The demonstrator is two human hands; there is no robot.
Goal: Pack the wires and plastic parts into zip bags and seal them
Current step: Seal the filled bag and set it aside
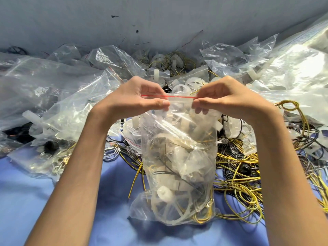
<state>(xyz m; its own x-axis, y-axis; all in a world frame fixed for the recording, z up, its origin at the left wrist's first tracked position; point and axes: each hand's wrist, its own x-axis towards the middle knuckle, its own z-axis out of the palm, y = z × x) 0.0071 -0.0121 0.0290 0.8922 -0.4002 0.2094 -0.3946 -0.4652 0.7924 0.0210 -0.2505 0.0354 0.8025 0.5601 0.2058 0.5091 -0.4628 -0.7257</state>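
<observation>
A clear zip bag [179, 162] hangs upright in the middle, its bottom resting on the blue cloth. It is stuffed with white plastic parts and yellow, black and grey wires. Its red zip strip [177, 97] runs level between my hands. My left hand [138, 98] pinches the strip's left end between thumb and fingers. My right hand [221, 96] pinches the right end the same way. Whether the strip is pressed closed along its length cannot be told.
Loose yellow and dark wires [248, 174] lie tangled on the blue cloth [35, 201] to the right. Crumpled clear bags [53, 96] pile up left and behind. White plastic wheels [191, 84] lie beyond the hands. A grey wall [159, 20] closes the back.
</observation>
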